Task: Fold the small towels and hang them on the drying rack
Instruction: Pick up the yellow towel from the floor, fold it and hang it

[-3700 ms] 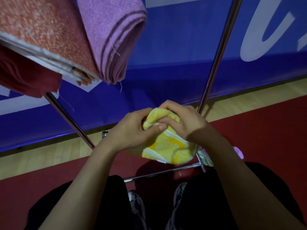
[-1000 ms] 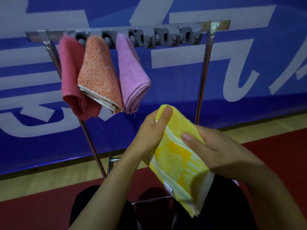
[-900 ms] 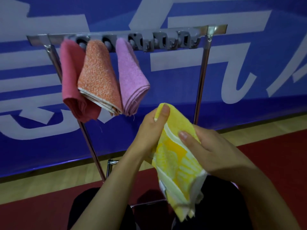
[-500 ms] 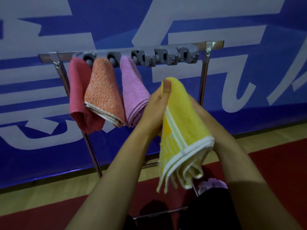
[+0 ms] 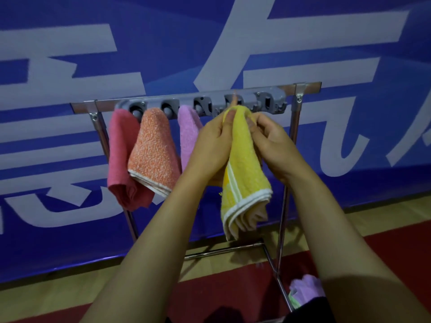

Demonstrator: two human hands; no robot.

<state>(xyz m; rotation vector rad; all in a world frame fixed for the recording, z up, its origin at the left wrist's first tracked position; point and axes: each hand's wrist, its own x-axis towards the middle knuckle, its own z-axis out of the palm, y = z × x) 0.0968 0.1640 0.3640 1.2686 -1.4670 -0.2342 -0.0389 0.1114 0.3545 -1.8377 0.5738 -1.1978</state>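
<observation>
Here both hands pinch the folded top corner of the yellow towel point(image 5: 242, 164): the left hand point(image 5: 214, 145) with thumb laid along the near face, the right hand point(image 5: 270, 141) with fingertips curled into the fold from the other side. The towel hangs straight down between them, its white-edged layers fanning slightly at the bottom. The pinched corner sits just under the grey clip bar point(image 5: 203, 106) of the drying rack point(image 5: 294, 127), directly beyond the fingertips, at what looks like a free holder. To the outside of the left hand, the pink towel point(image 5: 187, 136), the orange towel point(image 5: 154, 155) and the red towel point(image 5: 120, 164) already hang from the bar. Below the right forearm, on the floor, lies a small lilac cloth point(image 5: 305, 287).

The towel looks light, soft and limp, so it should not slip, but the folded layers will likely splay unless the grip stays at the bunched corner. Pushing that thick corner into the holder probably needs firm thumb pressure.
</observation>
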